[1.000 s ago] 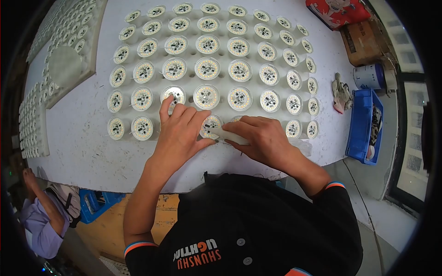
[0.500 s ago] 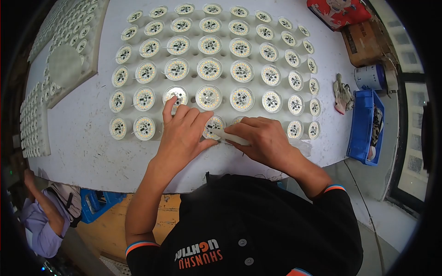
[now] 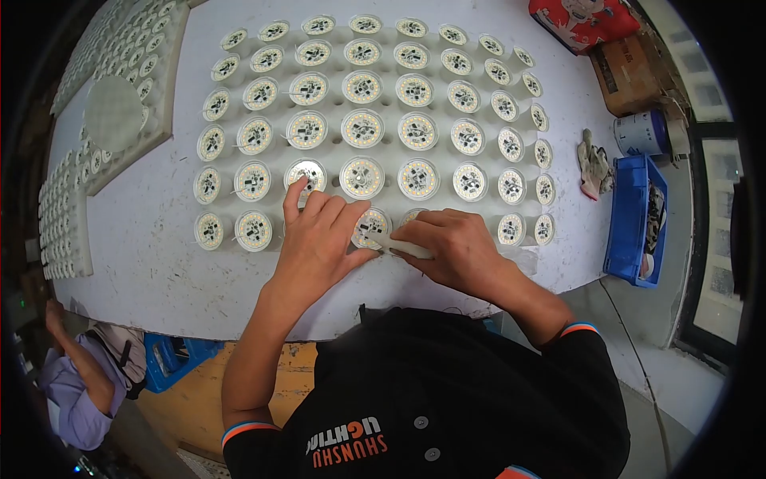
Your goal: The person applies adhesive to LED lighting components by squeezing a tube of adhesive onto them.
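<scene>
Rows of white cups with round LED boards [image 3: 362, 129] stand in a pale tray on the table. My right hand [image 3: 455, 249] is closed around a white tool [image 3: 409, 246], whose narrow tip rests at a front-row LED board [image 3: 371, 227]. My left hand [image 3: 323, 231] is spread over the front rows, its thumb near that same board and its index fingertip at a shinier board [image 3: 306, 177] one row behind. The cups under my hands are partly hidden.
More trays of LED boards [image 3: 68, 215] lie at the left, with a round pale disc [image 3: 112, 114]. At the right are a blue bin [image 3: 636, 223], a tin [image 3: 641, 134], a cardboard box [image 3: 632, 73] and a red bag [image 3: 586, 20]. A co-worker [image 3: 84, 383] is at lower left.
The whole view has shifted slightly, so the tray appears a little lower. Both hands keep nearly the same place, with the tool tip still at the front-row board.
</scene>
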The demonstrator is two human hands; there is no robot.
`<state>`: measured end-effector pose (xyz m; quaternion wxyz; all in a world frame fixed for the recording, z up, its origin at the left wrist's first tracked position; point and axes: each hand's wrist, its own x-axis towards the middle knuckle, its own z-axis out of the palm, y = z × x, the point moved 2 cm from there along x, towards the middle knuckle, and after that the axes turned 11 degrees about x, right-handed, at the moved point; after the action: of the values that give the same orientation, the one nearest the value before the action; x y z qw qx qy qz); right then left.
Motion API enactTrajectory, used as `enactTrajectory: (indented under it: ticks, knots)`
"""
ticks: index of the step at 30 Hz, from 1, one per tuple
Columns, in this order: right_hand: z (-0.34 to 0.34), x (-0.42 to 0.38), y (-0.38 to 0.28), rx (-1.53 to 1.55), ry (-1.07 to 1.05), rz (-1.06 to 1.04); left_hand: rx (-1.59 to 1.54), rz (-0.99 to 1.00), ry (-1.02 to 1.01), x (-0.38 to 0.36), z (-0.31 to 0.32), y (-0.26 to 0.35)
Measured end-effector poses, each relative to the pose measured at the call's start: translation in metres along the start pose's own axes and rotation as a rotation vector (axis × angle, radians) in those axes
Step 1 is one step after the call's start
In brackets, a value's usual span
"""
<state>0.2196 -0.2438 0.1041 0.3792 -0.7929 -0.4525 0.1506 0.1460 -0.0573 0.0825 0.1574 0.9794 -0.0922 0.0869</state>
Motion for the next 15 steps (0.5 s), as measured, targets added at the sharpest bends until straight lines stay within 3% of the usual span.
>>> enactTrajectory:
  ticks: [4, 7, 15]
  knots:
    - [-0.010, -0.002, -0.001, 0.198, 0.131, 0.043, -0.021, -0.053, 0.078, 0.003, -0.019, -0.006]
    - [-0.021, -0.004, 0.001, 0.439, 0.126, 0.235, 0.002, -0.126, 0.156, 0.008, -0.024, -0.022]
    - [-0.032, -0.010, 0.004, 0.496, 0.148, 0.301, 0.052, -0.049, 0.119, 0.038, -0.011, -0.024]
